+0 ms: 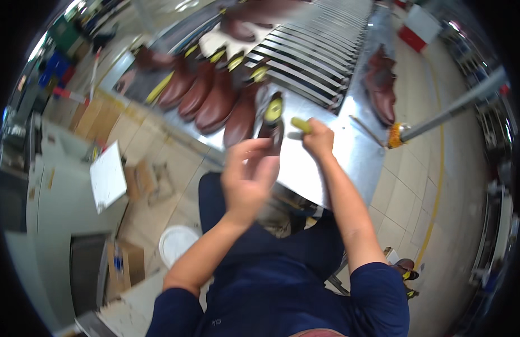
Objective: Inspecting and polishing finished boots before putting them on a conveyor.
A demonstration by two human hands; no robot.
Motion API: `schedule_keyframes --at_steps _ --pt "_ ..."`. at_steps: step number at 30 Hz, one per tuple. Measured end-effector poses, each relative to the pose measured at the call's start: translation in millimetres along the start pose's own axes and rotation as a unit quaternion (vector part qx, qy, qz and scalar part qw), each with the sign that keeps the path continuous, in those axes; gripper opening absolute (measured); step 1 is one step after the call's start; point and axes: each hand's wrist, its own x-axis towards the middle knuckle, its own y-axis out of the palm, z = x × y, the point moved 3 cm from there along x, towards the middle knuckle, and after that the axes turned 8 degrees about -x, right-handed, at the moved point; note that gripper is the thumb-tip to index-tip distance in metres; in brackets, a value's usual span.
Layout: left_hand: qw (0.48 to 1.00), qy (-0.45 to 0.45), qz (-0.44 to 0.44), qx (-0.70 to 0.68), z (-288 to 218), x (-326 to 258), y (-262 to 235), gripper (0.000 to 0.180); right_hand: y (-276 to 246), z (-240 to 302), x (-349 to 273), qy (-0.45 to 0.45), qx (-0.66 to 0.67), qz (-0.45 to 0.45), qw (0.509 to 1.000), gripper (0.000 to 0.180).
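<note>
A: Where is the boot?
B: The near boot (276, 130) is at the near side of the shiny table (358, 151), in front of the person. It is dark brown, with a yellow-green bit in its top.
A: What is the left hand (249, 177) doing?
B: It is in front of that boot, with its fingers bent. It is blurry, so I can't tell if it grips the boot or only covers part of it.
A: And the right hand (319, 139)?
B: It is closed around a yellow stick (301, 124), just right of the boot. One end pokes out.
A: What else is near?
B: More brown boots (216, 109) stand in a row on the left, toes toward the person. Behind them all is a rack (305, 62) with metal bars.
A: And on the right?
B: One lone boot (382, 90) is by the table's edge. A grey pole (456, 104) is near it.
A: What's down low?
B: A round white lid (178, 245), left of the person's legs.
</note>
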Motion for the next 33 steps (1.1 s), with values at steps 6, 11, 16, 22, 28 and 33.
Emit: schedule_keyframes --at_steps 6,11,16,22,28,33 --pt "0.996 -0.063 0.012 0.059 96.2 4.1 11.9 0.07 -22.7 -11.8 0.7 0.006 -0.048 0.012 0.999 0.013" --pt "0.986 -0.081 0.078 0.121 124.6 25.1 35.8 0.082 -15.5 -9.6 0.8 0.044 -0.046 0.011 0.998 0.012" --pt "0.981 -0.125 0.101 0.109 128.4 27.3 30.2 0.068 -10.6 -9.1 -1.4 0.06 -0.058 0.02 0.996 0.011" --pt "0.963 -0.109 0.236 0.071 111.3 -36.1 -38.5 0.07 -13.2 -14.8 9.0 0.058 -0.057 0.02 0.996 0.015" --pt "0.95 -0.066 0.292 0.087 117.1 -60.4 -61.0 0.079 -6.4 -22.1 10.2 0.048 -0.069 -0.02 0.996 0.011" --pt "0.948 -0.059 0.301 0.082 123.7 -69.3 -64.5 0.077 -1.9 -21.7 3.6 0.049 -0.077 -0.005 0.996 0.011"
